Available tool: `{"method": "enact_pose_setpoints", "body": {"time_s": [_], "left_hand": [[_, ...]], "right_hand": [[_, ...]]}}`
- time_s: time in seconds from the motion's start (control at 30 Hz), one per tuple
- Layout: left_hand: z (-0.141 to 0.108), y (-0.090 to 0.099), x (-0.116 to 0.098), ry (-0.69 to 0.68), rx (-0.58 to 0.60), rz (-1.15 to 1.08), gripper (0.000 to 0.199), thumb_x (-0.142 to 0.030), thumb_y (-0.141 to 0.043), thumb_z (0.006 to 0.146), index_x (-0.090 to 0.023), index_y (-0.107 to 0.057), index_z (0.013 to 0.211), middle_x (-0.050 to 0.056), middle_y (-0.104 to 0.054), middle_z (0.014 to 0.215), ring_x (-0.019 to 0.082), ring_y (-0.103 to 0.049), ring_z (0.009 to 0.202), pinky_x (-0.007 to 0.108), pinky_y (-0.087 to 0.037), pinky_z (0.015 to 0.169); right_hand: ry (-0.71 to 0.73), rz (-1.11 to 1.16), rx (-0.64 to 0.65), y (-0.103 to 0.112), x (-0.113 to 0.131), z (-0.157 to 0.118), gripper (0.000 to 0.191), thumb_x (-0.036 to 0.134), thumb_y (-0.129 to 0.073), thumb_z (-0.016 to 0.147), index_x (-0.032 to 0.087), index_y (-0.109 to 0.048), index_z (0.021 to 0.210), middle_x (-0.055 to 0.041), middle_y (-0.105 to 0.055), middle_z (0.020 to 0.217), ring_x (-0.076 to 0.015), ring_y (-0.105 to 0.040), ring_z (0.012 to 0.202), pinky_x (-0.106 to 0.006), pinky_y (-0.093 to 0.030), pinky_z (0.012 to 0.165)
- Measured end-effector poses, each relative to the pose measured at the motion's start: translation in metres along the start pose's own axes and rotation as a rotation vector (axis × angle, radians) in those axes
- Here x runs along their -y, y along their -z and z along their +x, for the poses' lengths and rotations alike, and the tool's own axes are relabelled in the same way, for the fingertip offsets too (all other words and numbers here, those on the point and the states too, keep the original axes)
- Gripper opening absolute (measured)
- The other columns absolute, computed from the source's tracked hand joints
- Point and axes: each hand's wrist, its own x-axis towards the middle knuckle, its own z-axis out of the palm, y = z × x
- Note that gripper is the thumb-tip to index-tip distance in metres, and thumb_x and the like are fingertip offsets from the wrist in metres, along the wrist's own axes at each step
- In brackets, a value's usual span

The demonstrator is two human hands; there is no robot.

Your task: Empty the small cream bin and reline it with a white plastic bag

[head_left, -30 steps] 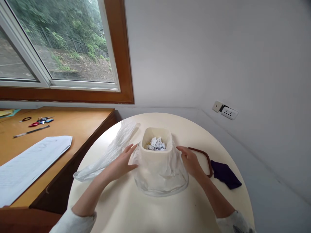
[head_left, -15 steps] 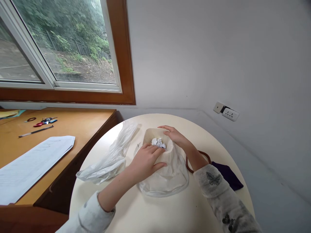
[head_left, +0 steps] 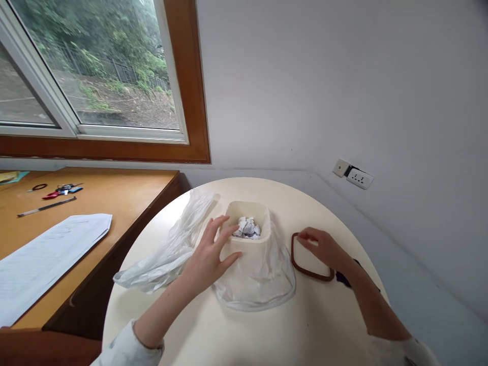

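A small cream bin (head_left: 249, 207) stands on the round table, with crumpled paper (head_left: 247, 227) inside it. A translucent white plastic bag (head_left: 255, 295) hangs loosely around the bin's lower part and spreads over the tabletop. My left hand (head_left: 213, 251) is open at the bin's left front side, fingers spread near the rim. To the right lies a brown rounded-square ring (head_left: 314, 275), flat on the table. My right hand (head_left: 322, 246) hovers over the ring's far edge, fingers bent and apart, fingertips by its far left corner; contact is unclear.
Another crumpled white plastic bag (head_left: 168, 254) lies on the left of the round table (head_left: 267, 338). A dark purple item (head_left: 343, 279) is partly hidden behind my right wrist. The wooden desk (head_left: 125, 188) at left holds papers (head_left: 57, 244), a pen (head_left: 46, 207) and keys (head_left: 64, 190).
My right hand has left the bin's rim and moved right to the brown ring. My left hand has drawn back left from the bin's front, uncovering more of the crumpled paper.
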Motion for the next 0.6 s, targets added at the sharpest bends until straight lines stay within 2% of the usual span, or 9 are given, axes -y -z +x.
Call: {"method": "enact_pose_setpoints", "body": {"time_s": [0.07,0.13,0.23,0.3,0.43,0.5,0.6], "left_hand": [[-0.004,-0.002,0.007,0.103,0.034,-0.046,0.043,-0.035,-0.05,0.084,-0.029,-0.039,0.124,0.008,-0.022,0.142,0.028,-0.026,0.13,0.045,-0.034,0.101],[-0.006,-0.005,0.01,0.168,0.063,-0.087,0.041,-0.037,-0.049,0.084,-0.031,-0.04,0.124,0.005,-0.019,0.145,0.028,-0.029,0.13,0.043,-0.04,0.097],[-0.006,-0.007,0.009,0.21,0.059,-0.124,0.039,-0.038,-0.048,0.084,-0.031,-0.041,0.123,0.004,-0.019,0.146,0.027,-0.032,0.129,0.04,-0.046,0.09],[-0.008,-0.008,0.007,0.209,0.029,-0.132,0.04,-0.037,-0.047,0.085,-0.031,-0.041,0.123,0.004,-0.021,0.146,0.026,-0.03,0.13,0.04,-0.043,0.094],[-0.015,-0.009,0.003,0.225,-0.004,-0.152,0.049,-0.034,-0.047,0.085,-0.029,-0.031,0.131,0.006,-0.03,0.143,0.024,-0.026,0.132,0.044,-0.033,0.103],[-0.02,-0.01,0.0,0.233,-0.006,-0.177,0.054,-0.033,-0.046,0.086,-0.029,-0.024,0.135,0.006,-0.033,0.141,0.024,-0.027,0.132,0.044,-0.033,0.103],[-0.025,-0.01,-0.005,0.235,0.005,-0.222,0.057,-0.032,-0.043,0.087,-0.029,-0.018,0.138,0.007,-0.034,0.141,0.025,-0.029,0.131,0.044,-0.034,0.102]], "right_hand": [[-0.061,-0.176,0.157,0.008,-0.01,-0.024,0.014,0.036,-0.06,0.07,0.025,-0.063,0.078,-0.0049,-0.063,0.086,-0.0238,-0.056,0.081,-0.035,-0.043,0.068],[-0.114,-0.309,0.276,0.008,-0.017,-0.041,0.017,0.034,-0.062,0.066,0.026,-0.063,0.082,-0.0051,-0.062,0.091,-0.0255,-0.055,0.084,-0.035,-0.042,0.068],[-0.147,-0.427,0.316,-0.002,-0.023,-0.05,0.009,0.027,-0.053,0.072,0.022,-0.06,0.074,-0.0037,-0.061,0.085,-0.0221,-0.055,0.08,-0.035,-0.041,0.073],[-0.141,-0.459,0.301,-0.008,-0.023,-0.048,0.012,0.023,-0.046,0.076,0.02,-0.055,0.069,-0.0028,-0.06,0.08,-0.0188,-0.056,0.075,-0.034,-0.04,0.075],[-0.178,-0.385,0.199,-0.005,-0.015,-0.034,0.016,0.027,-0.04,0.082,0.021,-0.055,0.08,-0.0038,-0.063,0.08,-0.0181,-0.058,0.069,-0.03,-0.042,0.062],[-0.144,-0.319,0.06,0.0,-0.004,-0.024,0.019,0.031,-0.038,0.085,0.021,-0.055,0.087,-0.0042,-0.064,0.081,-0.018,-0.058,0.067,-0.03,-0.043,0.059],[0.023,-0.243,-0.196,0.006,0.028,-0.012,0.021,0.035,-0.041,0.086,0.021,-0.056,0.09,-0.0046,-0.064,0.082,-0.0177,-0.059,0.069,-0.031,-0.046,0.063]]}}
